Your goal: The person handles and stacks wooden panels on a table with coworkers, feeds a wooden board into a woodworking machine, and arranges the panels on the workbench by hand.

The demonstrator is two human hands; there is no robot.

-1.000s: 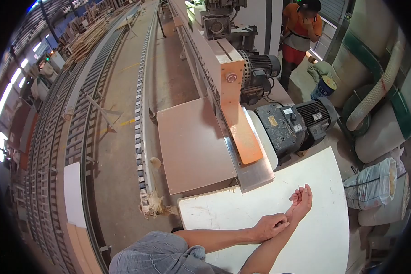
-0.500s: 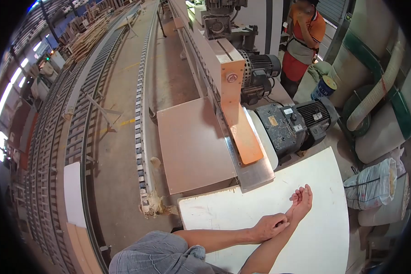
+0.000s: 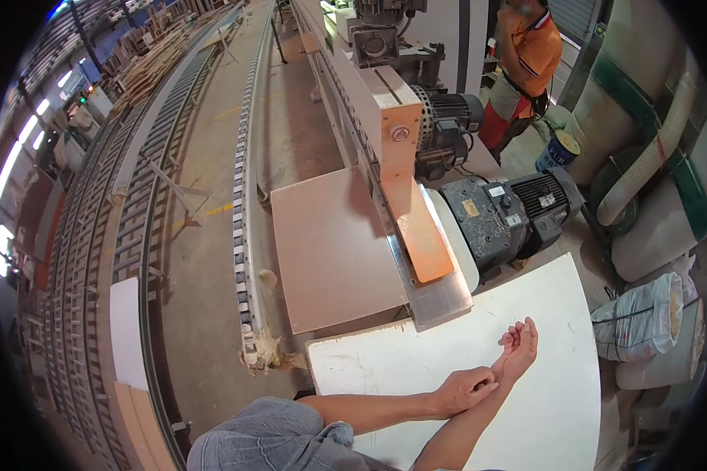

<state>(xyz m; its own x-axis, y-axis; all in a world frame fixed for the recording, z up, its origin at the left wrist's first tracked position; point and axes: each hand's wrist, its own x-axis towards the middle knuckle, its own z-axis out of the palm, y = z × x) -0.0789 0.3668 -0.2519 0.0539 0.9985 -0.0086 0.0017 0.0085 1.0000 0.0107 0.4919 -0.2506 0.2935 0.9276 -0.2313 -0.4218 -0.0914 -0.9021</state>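
Observation:
My left hand [image 3: 465,391] lies across my right wrist, its fingers curled against the skin there. A dark gap shows between its thumb and fingers, with no object visible in it. Palm turned up and fingers loosely bent, my right hand [image 3: 518,348] holds nothing. Both forearms rest over a white tabletop [image 3: 550,314] with scuffed edges. Just beyond it, a flat brownish panel [image 3: 334,251] lies beside the metal end plate [image 3: 444,310] of a machine with an orange guard [image 3: 424,243].
Motors [image 3: 487,220] sit to the right of the guard. A person [image 3: 522,71] in an orange shirt stands behind them near a blue bucket [image 3: 558,149]. Tied sacks [image 3: 640,318] stand at the right. Roller conveyors [image 3: 165,157] and a chain rail [image 3: 243,196] run along the left.
The person in the orange shirt has turned and shifted slightly. My hands have stayed in the same position.

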